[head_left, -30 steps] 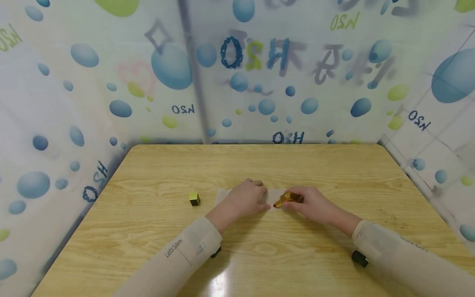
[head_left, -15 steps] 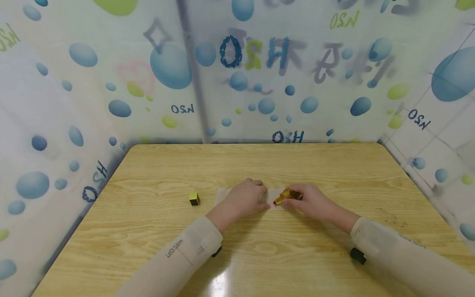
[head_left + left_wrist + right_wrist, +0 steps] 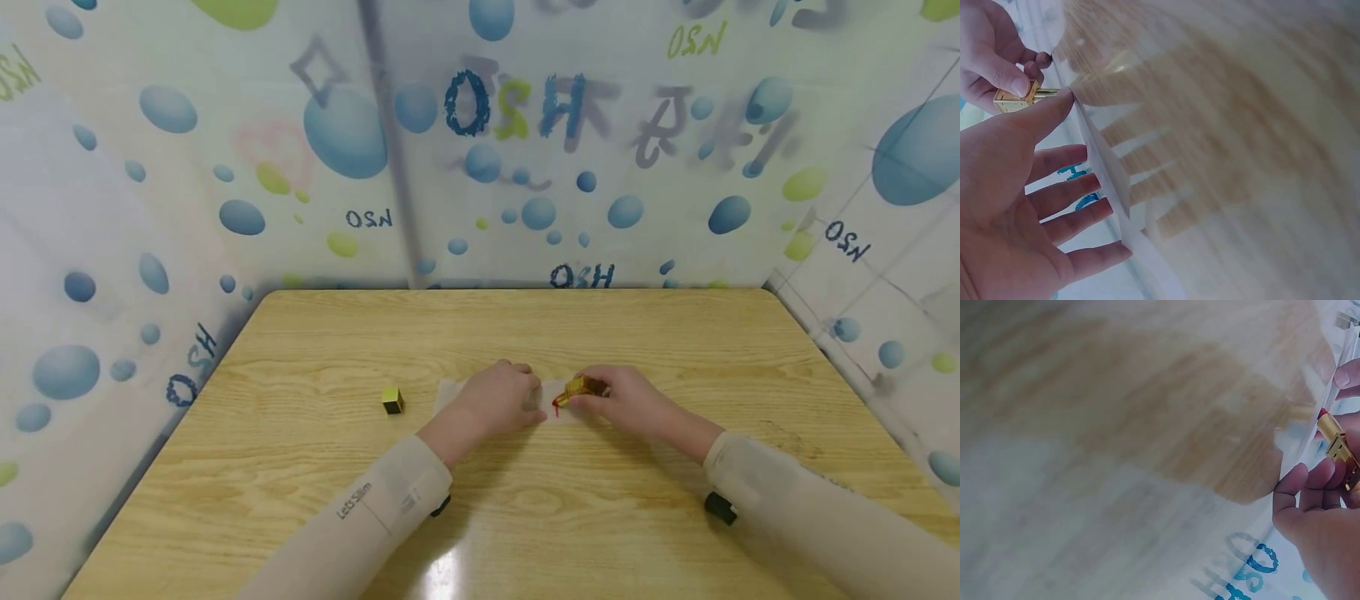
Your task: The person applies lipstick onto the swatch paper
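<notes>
A gold lipstick (image 3: 581, 386) with a red tip is pinched in my right hand (image 3: 633, 410). In the head view its tip meets a thin white sheet (image 3: 448, 392), beside a short red mark (image 3: 557, 411). The right wrist view shows the red tip and gold tube of the lipstick (image 3: 1330, 428) close to the tabletop. My left hand (image 3: 495, 407) rests on the sheet, hiding much of it. In the left wrist view its fingers are spread and fairly straight, fingertips touching the sheet (image 3: 1107, 159). Left of that hand, a small gold cap (image 3: 392, 401) stands on the table.
The wood-grain table (image 3: 480, 500) is glossy and reflects both hands. Behind it and at the sides hang wall coverings (image 3: 480, 200) printed with blue and green drops. A small black device (image 3: 722, 507) sits under the right sleeve.
My right hand has moved slightly away from the person with the lipstick, and a short red line now shows on the sheet. The left hand and the gold cap have stayed put.
</notes>
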`<state>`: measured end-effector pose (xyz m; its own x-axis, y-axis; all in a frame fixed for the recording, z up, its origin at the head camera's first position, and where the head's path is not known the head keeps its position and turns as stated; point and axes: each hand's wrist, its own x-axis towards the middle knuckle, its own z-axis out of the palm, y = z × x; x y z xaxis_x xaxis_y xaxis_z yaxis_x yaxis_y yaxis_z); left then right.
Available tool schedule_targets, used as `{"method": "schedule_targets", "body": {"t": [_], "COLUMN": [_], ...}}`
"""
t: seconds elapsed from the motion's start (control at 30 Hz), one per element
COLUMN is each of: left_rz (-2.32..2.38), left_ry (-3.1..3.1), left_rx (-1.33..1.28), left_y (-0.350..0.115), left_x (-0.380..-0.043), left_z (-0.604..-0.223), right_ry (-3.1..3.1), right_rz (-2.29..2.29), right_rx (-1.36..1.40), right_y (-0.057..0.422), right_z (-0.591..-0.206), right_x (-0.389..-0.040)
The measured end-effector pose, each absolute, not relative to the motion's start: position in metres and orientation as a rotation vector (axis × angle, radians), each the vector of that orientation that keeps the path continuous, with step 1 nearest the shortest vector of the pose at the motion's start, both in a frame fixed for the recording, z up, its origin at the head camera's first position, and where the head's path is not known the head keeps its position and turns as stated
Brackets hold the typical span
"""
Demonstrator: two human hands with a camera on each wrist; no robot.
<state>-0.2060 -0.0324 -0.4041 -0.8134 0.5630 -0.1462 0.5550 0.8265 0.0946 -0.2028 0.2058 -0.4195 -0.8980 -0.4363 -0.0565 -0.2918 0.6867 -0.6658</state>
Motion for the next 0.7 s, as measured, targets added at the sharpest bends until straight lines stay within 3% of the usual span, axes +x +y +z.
{"method": "schedule_targets", "body": {"t": [0.7], "left_rz": [0.04], "left_ry": [2.839], "left_rx": [0.846], "left_y": [-0.031], "left_x": [-0.204], "left_z": [-0.399], "right_ry": [2.7], "right_rz": [-0.954], "right_rx": [-0.546], "right_y": [0.2], "right_z": [-0.413], "right_x": [-0.219]}}
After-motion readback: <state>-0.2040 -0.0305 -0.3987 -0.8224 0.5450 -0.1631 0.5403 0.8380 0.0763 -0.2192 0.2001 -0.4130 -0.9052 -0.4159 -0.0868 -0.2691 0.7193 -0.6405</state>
